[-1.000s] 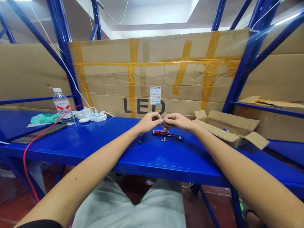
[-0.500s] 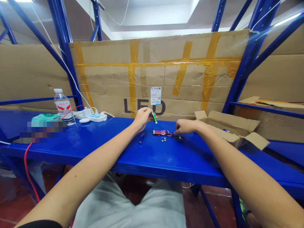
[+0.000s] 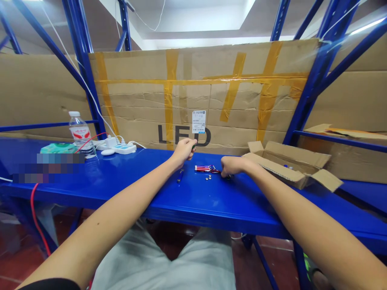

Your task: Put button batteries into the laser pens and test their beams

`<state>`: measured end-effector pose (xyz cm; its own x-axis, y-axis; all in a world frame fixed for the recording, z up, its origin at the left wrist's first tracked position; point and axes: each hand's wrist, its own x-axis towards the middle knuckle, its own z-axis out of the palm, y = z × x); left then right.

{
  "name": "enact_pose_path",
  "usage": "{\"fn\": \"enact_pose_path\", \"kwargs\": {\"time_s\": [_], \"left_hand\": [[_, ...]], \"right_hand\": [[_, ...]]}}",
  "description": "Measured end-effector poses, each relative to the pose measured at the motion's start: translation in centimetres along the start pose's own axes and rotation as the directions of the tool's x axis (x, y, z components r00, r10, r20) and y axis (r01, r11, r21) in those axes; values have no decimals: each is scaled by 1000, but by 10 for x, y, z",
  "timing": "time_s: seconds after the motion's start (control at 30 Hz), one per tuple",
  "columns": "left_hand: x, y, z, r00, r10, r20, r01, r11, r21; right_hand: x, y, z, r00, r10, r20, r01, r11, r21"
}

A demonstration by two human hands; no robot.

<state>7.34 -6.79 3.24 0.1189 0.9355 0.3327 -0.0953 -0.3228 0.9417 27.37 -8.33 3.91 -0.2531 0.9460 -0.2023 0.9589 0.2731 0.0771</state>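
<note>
My left hand [image 3: 184,152] is raised over the table with its fingers closed around a small green flashlight tube [image 3: 194,145]; only a dark green end shows. Low over the table, my right hand [image 3: 232,165] has its fingers curled down on a dark piece [image 3: 229,177], mostly hidden beneath them. Between the hands lie red and purple mini flashlights [image 3: 203,168] side by side, with clips at their right end. Just in front of them sit small silver button cells [image 3: 208,177]. A dark blue mini flashlight [image 3: 180,176] lies below my left wrist.
An open cardboard box [image 3: 290,165] stands right of my right hand. At the left are a water bottle [image 3: 81,135], a white power strip [image 3: 122,149] and a teal packet [image 3: 59,148]. A large cardboard panel [image 3: 136,100] closes off the back of the blue table [image 3: 193,201].
My left hand has turned, so the green tube no longer points down and is mostly hidden. My right hand has moved slightly left and down, covering the dark piece.
</note>
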Motion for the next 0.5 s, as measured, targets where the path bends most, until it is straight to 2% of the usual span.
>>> {"fn": "enact_pose_path", "kwargs": {"time_s": [0.2,0.37,0.43,0.5], "left_hand": [[3,-5,0,1000,14,-5,-14,997,78],[2,-9,-1,993,102,58,-113,970,216],[0,-11,0,981,161,106,-186,931,314],[-2,-13,1,962,221,158,-267,874,406]], "right_hand": [[1,-12,2,997,76,-11,-76,997,33],[-5,4,-12,981,137,-136,-113,979,171],[-7,10,-15,984,88,-158,-29,940,340],[-7,10,-14,972,44,-232,90,841,533]]}}
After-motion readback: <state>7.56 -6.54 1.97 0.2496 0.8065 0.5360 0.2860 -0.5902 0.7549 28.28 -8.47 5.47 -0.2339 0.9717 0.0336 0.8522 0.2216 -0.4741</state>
